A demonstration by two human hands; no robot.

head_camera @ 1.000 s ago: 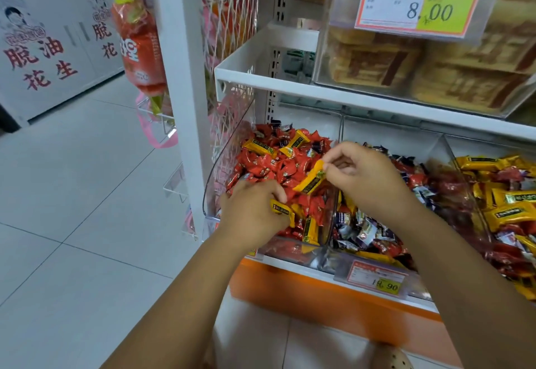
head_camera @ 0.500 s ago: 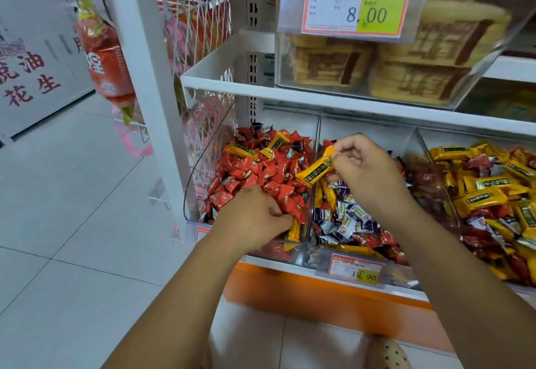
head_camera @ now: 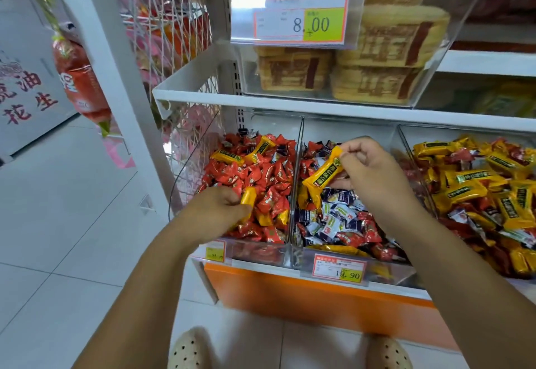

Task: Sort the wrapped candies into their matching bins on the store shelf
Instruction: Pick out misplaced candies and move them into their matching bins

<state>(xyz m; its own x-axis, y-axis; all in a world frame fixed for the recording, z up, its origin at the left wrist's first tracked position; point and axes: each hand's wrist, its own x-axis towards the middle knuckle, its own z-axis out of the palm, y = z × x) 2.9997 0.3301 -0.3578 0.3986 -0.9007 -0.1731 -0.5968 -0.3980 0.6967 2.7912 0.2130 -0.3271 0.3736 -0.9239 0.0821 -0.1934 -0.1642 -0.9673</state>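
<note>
Right now the right hand (head_camera: 374, 171) pinches 1 end of a long yellow candy (head_camera: 324, 175) between thumb and fingertips, its other fingers curled. The candy hangs tilted just right of the clear divider (head_camera: 293, 194), above the blue, white and red sweets heaped in the middle bin (head_camera: 348, 132).

Left of the divider, the left hand (head_camera: 217, 209) has its fingers curled round a 2nd yellow candy (head_camera: 249, 199), held low over the red candies (head_camera: 269, 174) that fill the left bin (head_camera: 185, 177). 2 more yellow bars (head_camera: 227, 157) lie on top of that red heap, left of the divider and toward the back.

Well right of the divider, a 3rd bin (head_camera: 406, 142) holds mostly yellow bars mixed with red wrappers.

Below the divider and just to its right, a price tag (head_camera: 339, 270) reads 19.90. Above the divider, on the upper shelf, a clear box (head_camera: 452, 35) holds pale packaged cakes behind a tag marked 8.00 (head_camera: 301, 17). Far below the divider, 2 beige perforated shoes (head_camera: 188, 351) stand on the tiled floor.
</note>
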